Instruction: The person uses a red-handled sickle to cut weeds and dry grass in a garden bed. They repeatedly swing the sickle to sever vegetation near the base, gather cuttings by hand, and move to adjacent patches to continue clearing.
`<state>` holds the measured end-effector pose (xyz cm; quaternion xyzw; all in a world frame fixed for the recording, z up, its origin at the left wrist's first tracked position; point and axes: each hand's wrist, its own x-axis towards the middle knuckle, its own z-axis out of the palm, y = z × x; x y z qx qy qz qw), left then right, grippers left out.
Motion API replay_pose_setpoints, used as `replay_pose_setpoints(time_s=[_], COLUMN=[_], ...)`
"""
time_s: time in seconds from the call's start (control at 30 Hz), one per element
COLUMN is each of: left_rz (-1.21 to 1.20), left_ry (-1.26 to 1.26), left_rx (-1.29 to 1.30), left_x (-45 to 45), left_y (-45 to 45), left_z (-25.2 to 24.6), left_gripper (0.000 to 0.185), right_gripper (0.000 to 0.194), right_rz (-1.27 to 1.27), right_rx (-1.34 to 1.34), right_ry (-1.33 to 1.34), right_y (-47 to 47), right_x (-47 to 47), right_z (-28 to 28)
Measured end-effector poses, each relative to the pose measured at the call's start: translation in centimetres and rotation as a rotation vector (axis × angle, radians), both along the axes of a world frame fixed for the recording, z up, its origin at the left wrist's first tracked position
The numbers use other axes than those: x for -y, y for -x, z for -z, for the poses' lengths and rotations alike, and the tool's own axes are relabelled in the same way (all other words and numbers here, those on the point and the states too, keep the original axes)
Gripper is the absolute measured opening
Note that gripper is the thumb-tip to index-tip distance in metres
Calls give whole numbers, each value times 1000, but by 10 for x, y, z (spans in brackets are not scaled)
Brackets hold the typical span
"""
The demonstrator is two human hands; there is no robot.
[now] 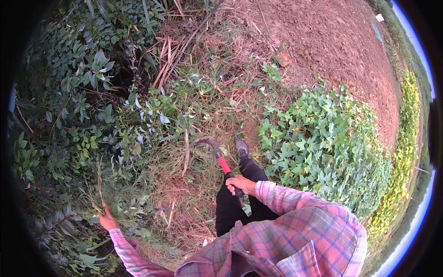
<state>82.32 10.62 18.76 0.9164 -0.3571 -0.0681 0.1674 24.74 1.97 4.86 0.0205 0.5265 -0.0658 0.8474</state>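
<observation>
My right hand (240, 184) is closed around the black grip of a sickle (225, 165), in front of my legs. Its shaft has a red section, and the dark curved blade (207, 140) points away from me to the left, over cut grass. Out to the left, my left hand (108, 219) reaches low into the weeds with a thin tuft of grass stems (100, 188) rising at its fingers. Leaves partly cover the fingertips, so how firmly they grip is hard to see.
Dense leafy undergrowth (79, 114) fills the left side. A bed of lobed-leaf vines (322, 138) grows to the right, with bare tilled soil (328, 41) beyond. A long thin stick (193, 34) lies ahead. My shoe (241, 147) stands on dry grass litter (187, 197).
</observation>
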Motion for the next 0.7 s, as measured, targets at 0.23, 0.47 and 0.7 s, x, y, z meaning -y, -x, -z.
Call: replay_pose_setpoints(time_s=[0.23,0.47,0.7], left_rz=[-47,52,510], left_ry=[328,318,339], left_rx=[-528,-446,-69], left_x=[32,78,219], left_y=[85,132,231], left_z=[42,-4,-180], left_gripper=[32,55,27], right_gripper=[10,11,9], right_rz=[479,770,1111], right_rx=[-377,-311,131], right_ry=[204,20,-305], right_y=[148,228,278], right_x=[31,10,-4], right_z=[-24,-9,19])
